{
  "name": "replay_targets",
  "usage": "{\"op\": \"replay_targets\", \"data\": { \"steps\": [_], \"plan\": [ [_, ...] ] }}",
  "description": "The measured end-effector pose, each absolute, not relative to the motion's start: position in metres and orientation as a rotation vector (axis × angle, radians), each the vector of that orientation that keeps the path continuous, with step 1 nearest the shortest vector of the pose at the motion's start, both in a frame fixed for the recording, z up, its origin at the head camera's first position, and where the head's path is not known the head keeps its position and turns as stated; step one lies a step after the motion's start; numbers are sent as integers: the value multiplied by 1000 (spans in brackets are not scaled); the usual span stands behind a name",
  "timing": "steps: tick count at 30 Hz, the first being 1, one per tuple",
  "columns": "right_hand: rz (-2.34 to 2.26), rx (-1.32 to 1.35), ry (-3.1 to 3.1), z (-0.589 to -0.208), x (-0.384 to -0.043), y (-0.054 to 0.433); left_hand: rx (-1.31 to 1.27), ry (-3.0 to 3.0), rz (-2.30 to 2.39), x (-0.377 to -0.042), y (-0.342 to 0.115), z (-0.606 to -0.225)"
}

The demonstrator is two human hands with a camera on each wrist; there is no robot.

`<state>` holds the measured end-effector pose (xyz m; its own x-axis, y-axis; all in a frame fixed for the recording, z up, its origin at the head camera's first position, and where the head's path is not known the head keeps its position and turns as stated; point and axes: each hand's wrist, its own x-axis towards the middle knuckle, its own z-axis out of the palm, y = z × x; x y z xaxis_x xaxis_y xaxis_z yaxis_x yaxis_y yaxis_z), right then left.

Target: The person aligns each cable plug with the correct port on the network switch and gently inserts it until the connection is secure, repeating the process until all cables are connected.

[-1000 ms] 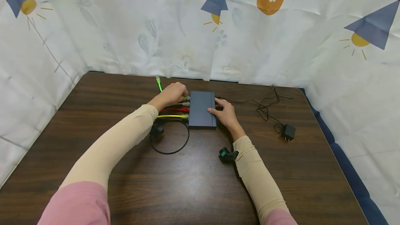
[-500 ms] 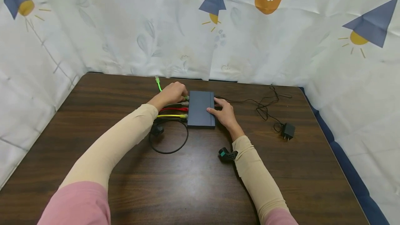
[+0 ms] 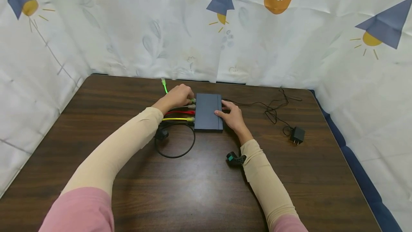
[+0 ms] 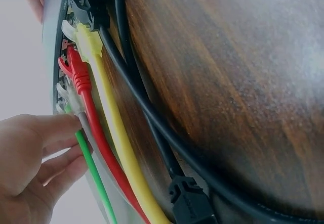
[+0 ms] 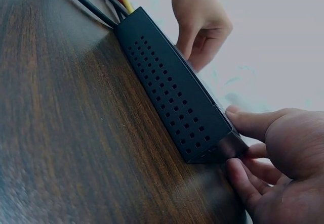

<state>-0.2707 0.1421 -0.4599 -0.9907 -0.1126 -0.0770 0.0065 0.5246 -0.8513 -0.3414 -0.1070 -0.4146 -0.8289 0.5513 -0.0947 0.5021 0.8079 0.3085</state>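
A dark network switch (image 3: 207, 114) lies flat toward the back of the table. My left hand (image 3: 177, 97) pinches the green network cable (image 4: 90, 163) close to its plug, at the switch's left side; its fingertips partly hide the plug. Beside it a grey cable (image 4: 94, 138), a red cable (image 4: 91, 110), a yellow cable (image 4: 112, 110) and a black cable (image 4: 129, 77) run into the ports. My right hand (image 3: 234, 118) grips the switch's opposite edge, thumb on top and fingers at the side and below.
The black cable's loop (image 3: 175, 157) and its dark connector (image 4: 192, 204) lie in front of the ports. A black power adapter (image 3: 297, 135) with a tangled thin cord (image 3: 270, 112) lies to the right. The green cable's loose end (image 3: 163, 82) points toward the curtain (image 3: 193, 28).
Both hands keep their places on the cable and the switch. Only a slight shift of the head view shows.
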Motion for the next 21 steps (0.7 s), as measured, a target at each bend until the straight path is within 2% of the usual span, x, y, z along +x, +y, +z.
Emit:
{"op": "replay_targets", "data": {
  "steps": [9, 21],
  "plan": [
    [-1533, -47, 2607, -460, -272, 139, 819, 2798, 366, -340, -109, -414],
    [-1609, -150, 2757, -452, -267, 146, 816, 2866, 238, -332, -110, -409]
  ]
}}
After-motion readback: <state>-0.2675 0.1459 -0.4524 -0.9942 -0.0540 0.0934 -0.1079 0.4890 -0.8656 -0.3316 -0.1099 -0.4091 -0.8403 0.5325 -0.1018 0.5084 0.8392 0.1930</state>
